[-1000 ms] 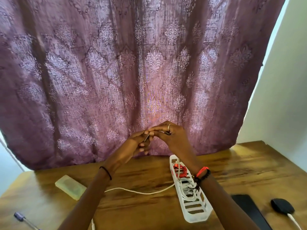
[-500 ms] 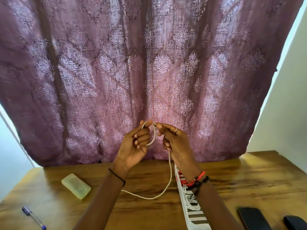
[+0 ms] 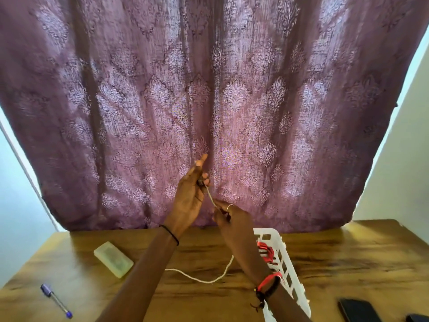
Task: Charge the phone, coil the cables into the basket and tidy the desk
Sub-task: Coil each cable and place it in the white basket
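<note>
Both my hands are raised above the wooden desk [image 3: 336,259], in front of the curtain. My left hand [image 3: 189,196] pinches the plug end of a white cable [image 3: 210,195], index finger pointing up. Just below it, my right hand [image 3: 229,217] grips the same cable, which stretches taut between them. The rest of the white cable trails down and loops across the desk. A white slotted basket [image 3: 286,256] lies behind my right forearm with a red cable [image 3: 265,249] in it. A black phone [image 3: 358,310] lies at the bottom right.
A pale translucent case [image 3: 113,261] lies on the desk's left side, a blue pen [image 3: 55,299] near the left front corner. A dark object [image 3: 416,318] is cut off at the bottom right edge. The purple curtain [image 3: 209,101] hangs behind the desk.
My hands have drawn apart: the left rose with the cable's end, the right dropped lower along it. The view tilted so more of the basket shows.
</note>
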`<state>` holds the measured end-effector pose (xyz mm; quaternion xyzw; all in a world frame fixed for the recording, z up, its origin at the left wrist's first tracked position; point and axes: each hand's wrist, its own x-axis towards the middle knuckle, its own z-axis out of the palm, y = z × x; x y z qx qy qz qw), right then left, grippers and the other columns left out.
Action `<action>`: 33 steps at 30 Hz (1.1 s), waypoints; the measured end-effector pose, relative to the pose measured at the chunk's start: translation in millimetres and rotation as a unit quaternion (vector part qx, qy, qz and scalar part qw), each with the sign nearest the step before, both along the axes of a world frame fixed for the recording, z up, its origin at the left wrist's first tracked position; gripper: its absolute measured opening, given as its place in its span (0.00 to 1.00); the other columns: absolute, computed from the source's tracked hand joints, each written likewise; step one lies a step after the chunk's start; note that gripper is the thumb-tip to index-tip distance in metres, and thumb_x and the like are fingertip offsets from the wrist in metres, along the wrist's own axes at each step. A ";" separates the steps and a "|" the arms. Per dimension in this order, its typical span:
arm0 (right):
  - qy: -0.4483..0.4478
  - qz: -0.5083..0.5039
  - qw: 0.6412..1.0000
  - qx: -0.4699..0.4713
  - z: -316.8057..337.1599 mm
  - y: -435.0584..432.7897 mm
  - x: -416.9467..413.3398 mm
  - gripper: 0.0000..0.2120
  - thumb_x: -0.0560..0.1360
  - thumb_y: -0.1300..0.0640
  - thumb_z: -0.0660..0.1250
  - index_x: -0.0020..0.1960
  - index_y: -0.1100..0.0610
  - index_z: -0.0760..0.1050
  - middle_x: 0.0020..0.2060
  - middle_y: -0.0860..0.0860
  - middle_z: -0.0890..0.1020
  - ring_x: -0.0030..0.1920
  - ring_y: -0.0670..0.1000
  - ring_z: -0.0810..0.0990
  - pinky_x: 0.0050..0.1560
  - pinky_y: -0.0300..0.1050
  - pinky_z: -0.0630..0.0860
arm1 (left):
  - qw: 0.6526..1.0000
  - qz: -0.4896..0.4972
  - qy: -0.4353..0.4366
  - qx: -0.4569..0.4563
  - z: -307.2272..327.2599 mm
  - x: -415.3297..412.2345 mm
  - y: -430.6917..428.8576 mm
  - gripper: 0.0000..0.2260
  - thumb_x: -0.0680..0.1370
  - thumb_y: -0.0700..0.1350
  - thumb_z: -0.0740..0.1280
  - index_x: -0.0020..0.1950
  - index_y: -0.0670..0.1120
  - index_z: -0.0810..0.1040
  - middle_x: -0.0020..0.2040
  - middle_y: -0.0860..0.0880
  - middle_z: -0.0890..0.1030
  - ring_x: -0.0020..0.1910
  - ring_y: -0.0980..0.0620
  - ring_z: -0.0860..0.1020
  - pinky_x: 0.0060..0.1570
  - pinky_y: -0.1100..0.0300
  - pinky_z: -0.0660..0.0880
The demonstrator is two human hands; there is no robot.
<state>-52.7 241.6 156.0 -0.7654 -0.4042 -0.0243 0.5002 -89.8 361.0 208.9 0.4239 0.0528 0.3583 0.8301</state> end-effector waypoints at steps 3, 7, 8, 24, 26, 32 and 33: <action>-0.040 -0.006 0.998 -0.048 4.3 4.7 -2.9 0.12 0.75 0.55 0.63 0.58 0.53 0.78 0.46 0.55 0.84 0.48 0.56 0.81 0.50 0.48 0.76 | 0.975 0.108 0.073 0.181 0.9 1.5 -4.6 0.13 0.80 0.41 0.59 0.63 0.44 0.74 0.27 0.55 0.76 0.27 0.60 0.73 0.33 0.70 0.74; -0.050 -0.001 0.998 -0.038 15.3 8.4 -3.7 0.13 0.73 0.59 0.64 0.58 0.55 0.75 0.45 0.57 0.82 0.48 0.59 0.80 0.49 0.52 0.77 | 0.873 0.211 0.134 0.419 1.6 0.1 1.5 0.08 0.80 0.40 0.61 0.45 0.46 0.78 0.28 0.57 0.78 0.29 0.62 0.76 0.36 0.69 0.73; -0.048 0.005 0.998 -0.039 18.4 8.2 -3.0 0.14 0.73 0.60 0.64 0.58 0.55 0.74 0.45 0.58 0.82 0.48 0.59 0.80 0.49 0.52 0.77 | 0.812 0.246 0.158 0.505 1.0 -1.1 7.4 0.09 0.80 0.42 0.61 0.43 0.46 0.78 0.28 0.58 0.79 0.30 0.61 0.77 0.37 0.67 0.74; -0.163 0.039 0.982 0.091 39.1 26.0 35.3 0.08 0.76 0.63 0.64 0.52 0.59 0.81 0.46 0.56 0.81 0.45 0.48 0.78 0.48 0.29 0.68 | 0.904 -0.068 0.246 0.343 -3.9 -30.3 37.0 0.17 0.82 0.42 0.55 0.43 0.51 0.83 0.26 0.54 0.66 0.24 0.60 0.64 0.26 0.69 0.64; -0.134 0.047 0.983 0.114 40.8 29.8 37.5 0.08 0.75 0.64 0.65 0.50 0.59 0.82 0.45 0.55 0.82 0.43 0.45 0.77 0.46 0.26 0.69 | 0.929 -0.125 0.230 0.263 -4.9 -30.1 37.0 0.21 0.82 0.39 0.53 0.41 0.47 0.84 0.25 0.55 0.65 0.23 0.59 0.62 0.25 0.69 0.63; 0.102 0.124 0.981 0.111 49.5 33.6 40.7 0.08 0.76 0.63 0.64 0.51 0.59 0.81 0.38 0.55 0.82 0.31 0.42 0.76 0.34 0.38 0.74 | 0.954 -0.190 0.173 0.152 -2.9 -32.1 38.0 0.13 0.79 0.40 0.55 0.49 0.38 0.79 0.27 0.54 0.65 0.24 0.60 0.62 0.26 0.67 0.58; 0.122 0.129 0.977 0.120 50.3 34.2 40.3 0.08 0.77 0.63 0.64 0.52 0.60 0.81 0.37 0.57 0.81 0.28 0.43 0.74 0.30 0.37 0.73 | 0.961 -0.197 0.153 0.122 -2.1 -32.0 37.0 0.12 0.79 0.41 0.55 0.50 0.37 0.77 0.27 0.54 0.65 0.24 0.60 0.62 0.26 0.68 0.57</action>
